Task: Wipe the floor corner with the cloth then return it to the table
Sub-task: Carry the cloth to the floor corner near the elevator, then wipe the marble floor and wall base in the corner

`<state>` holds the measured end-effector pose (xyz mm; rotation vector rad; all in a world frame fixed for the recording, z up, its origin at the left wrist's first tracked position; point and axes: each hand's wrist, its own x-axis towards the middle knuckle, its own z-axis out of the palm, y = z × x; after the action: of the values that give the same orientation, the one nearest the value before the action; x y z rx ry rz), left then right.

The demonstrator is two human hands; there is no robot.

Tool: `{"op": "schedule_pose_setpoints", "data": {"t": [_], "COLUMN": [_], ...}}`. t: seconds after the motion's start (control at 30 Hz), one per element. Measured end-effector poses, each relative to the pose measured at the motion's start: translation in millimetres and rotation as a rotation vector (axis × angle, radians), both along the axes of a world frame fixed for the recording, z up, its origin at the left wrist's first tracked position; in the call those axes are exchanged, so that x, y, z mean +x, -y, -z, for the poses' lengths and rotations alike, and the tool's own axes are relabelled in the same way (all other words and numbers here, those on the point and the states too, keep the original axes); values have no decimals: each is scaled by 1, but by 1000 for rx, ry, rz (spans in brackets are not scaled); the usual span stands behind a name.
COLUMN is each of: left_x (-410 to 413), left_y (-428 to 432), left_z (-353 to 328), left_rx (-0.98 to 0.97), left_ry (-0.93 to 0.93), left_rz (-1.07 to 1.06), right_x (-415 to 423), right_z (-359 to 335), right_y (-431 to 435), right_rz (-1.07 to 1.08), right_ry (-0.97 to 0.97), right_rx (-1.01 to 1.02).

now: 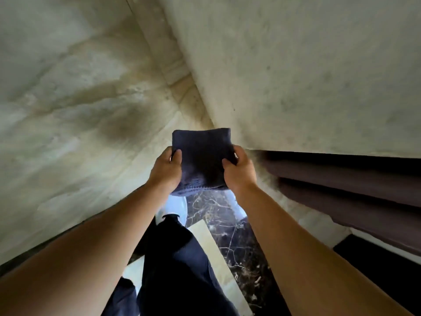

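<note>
A folded dark blue cloth [201, 156] is held in front of me, above the floor. My left hand [165, 171] grips its left edge with the thumb on top. My right hand [239, 171] grips its right edge the same way. Beyond the cloth lies the floor corner [214, 124], where the beige marble floor [79, 99] meets the pale wall [307, 76] along a skirting strip. No table is in view.
A dark brown curtain [353, 185] hangs at the right against the wall. Below the cloth are my dark trousers [180, 258], a light shoe [174, 207] and a dark veined marble strip [232, 229] in the floor.
</note>
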<state>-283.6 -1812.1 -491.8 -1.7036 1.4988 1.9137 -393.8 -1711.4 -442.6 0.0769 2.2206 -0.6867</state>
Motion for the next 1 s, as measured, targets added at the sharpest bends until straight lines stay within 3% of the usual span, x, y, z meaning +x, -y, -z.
{"op": "schedule_pose_setpoints", "data": {"t": [0.1, 0.2, 0.27, 0.37, 0.47, 0.6, 0.7, 0.83, 1.0], "left_x": [-28, -41, -35, -23, -18, -20, -20, -26, -26], "left_y": [-6, -6, 6, 22, 32, 78, 116, 169, 182], "left_z": [76, 144, 177, 189, 181, 172, 175, 206, 227], "left_rx": [178, 380, 252, 34, -179, -621, -915, -1015, -1087], "left_ry": [-65, -18, 29, 48, 11, 30, 202, 381, 448], "left_rz": [-222, -367, -210, 85, 271, 361, 571, 697, 659], "right_x": [-20, -23, -14, 5, 20, 23, 8, -42, -81], "right_z": [68, 127, 147, 174, 201, 233, 243, 257, 269], "right_y": [7, 9, 11, 2, -4, 3, 27, 118, 193], "right_rz": [-165, -406, -551, -692, -876, -978, -1039, -1165, -1218], "right_ry": [-71, -150, -289, -554, -499, -458, -540, -718, -868], "right_rx": [40, 145, 228, 193, 212, 295, 262, 83, 61]}}
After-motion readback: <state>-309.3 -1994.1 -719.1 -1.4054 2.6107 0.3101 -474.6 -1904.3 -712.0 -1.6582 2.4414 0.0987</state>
